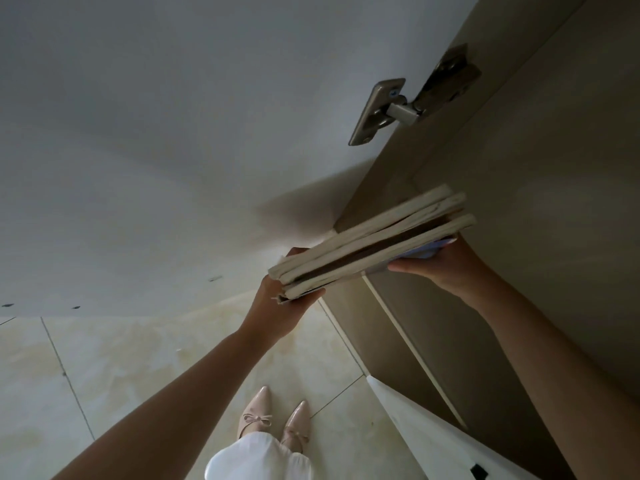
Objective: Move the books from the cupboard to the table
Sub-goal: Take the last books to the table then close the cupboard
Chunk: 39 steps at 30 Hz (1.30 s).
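Both hands hold a stack of books (372, 242) up in the air beside the brown door (519, 168). The left hand (280, 306) has its fingers curled around the near left end. The right hand (443, 266) grips the right side from below. Both arms reach out far.

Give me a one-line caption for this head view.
Both hands, left and right, hold a stack of pale-edged books beside the open brown cupboard door with its metal hinge.
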Motion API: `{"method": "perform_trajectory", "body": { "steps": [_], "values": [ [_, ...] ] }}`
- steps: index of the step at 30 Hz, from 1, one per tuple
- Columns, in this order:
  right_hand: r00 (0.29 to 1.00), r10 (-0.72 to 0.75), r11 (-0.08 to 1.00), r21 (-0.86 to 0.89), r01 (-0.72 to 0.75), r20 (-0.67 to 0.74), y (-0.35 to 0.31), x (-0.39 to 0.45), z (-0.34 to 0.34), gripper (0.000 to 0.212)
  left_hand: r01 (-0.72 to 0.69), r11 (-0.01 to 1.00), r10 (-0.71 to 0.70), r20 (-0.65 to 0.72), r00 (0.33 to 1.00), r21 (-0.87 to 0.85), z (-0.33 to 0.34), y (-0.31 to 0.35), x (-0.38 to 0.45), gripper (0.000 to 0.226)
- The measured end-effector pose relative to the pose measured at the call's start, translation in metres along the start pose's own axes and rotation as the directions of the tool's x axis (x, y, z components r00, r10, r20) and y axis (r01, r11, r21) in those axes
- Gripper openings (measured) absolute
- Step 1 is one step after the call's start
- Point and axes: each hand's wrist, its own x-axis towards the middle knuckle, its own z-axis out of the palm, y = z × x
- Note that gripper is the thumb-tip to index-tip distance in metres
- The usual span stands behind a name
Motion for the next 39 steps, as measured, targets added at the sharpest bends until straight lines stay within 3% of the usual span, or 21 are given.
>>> {"method": "perform_trajectory", "body": {
  "steps": [7,12,18,22,27,30,34,39],
  "values": [
    [0.992,0.021,0.999,-0.028,-0.024,-0.125,-0.013,-0.007,0.014,0.058,0.015,1.000,-0.011,-0.136,0.991,0.027,0.004,-0.003,0.003,0.052],
    [0.985,-0.053,0.998,-0.035,0.048,-0.166,-0.017,-0.019,0.029,0.055,0.106,0.989,-0.121,-0.164,0.979,-0.098,-0.001,-0.006,-0.009,0.053],
    [0.981,0.146,0.982,0.140,-0.128,-0.126,-0.019,-0.062,0.057,0.047,0.288,0.957,-0.287,-0.028,0.957,0.021,-0.030,0.004,-0.044,0.054],
    [0.953,0.295,0.932,0.242,-0.270,-0.075,-0.049,-0.105,0.072,0.043,0.364,0.922,-0.354,-0.096,0.930,0.131,-0.042,0.041,-0.094,0.055],
    [0.910,0.413,0.875,0.292,-0.387,-0.032,-0.099,-0.151,0.085,0.068,0.377,0.918,-0.395,-0.213,0.894,-0.125,-0.057,0.107,-0.153,0.043],
    [0.893,0.448,0.816,0.391,-0.427,0.039,-0.133,-0.179,0.091,0.046,0.438,0.860,-0.495,-0.223,0.840,-0.263,-0.074,0.147,-0.183,0.038],
    [0.933,0.358,0.856,0.386,-0.345,0.040,-0.177,-0.208,0.099,0.036,0.484,0.794,-0.588,-0.259,0.767,-0.368,-0.097,0.185,-0.215,0.036],
    [0.983,0.181,0.949,0.259,-0.178,0.011,-0.240,-0.245,0.131,0.043,0.469,0.736,-0.648,-0.306,0.698,-0.488,-0.132,0.215,-0.265,0.039]
  ]
}}
